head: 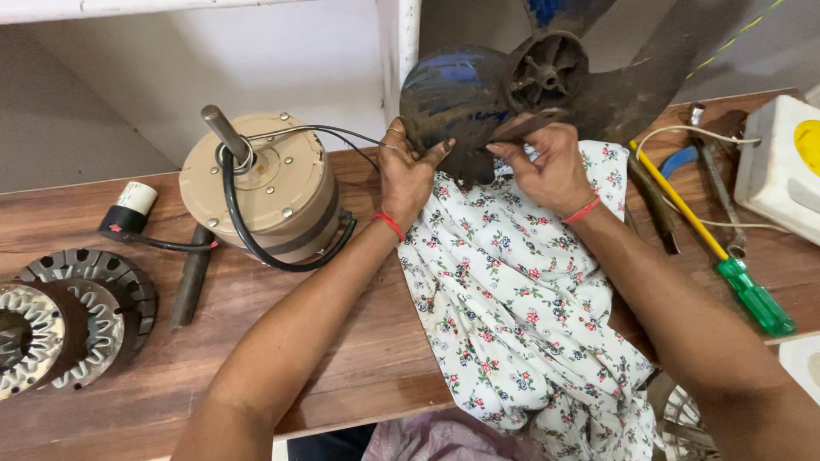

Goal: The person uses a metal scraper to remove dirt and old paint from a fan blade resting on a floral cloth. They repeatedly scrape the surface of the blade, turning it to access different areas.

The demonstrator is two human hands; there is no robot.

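A dirty dark-blue fan blade assembly (478, 90) with a round hub (547, 68) stands at the table's back edge. My left hand (408, 171) presses against the left blade from the front. My right hand (547, 166) grips the blade's lower edge just below the hub. A white floral cloth (512, 307) lies under both hands and hangs over the table's front edge. Each wrist wears a red thread band.
A beige fan motor (260, 183) with a steel shaft and black cable stands to the left. Stator cores (64, 320) lie at far left. On the right are a green-handled screwdriver (726, 256), other tools (713, 179) and a white box (781, 162).
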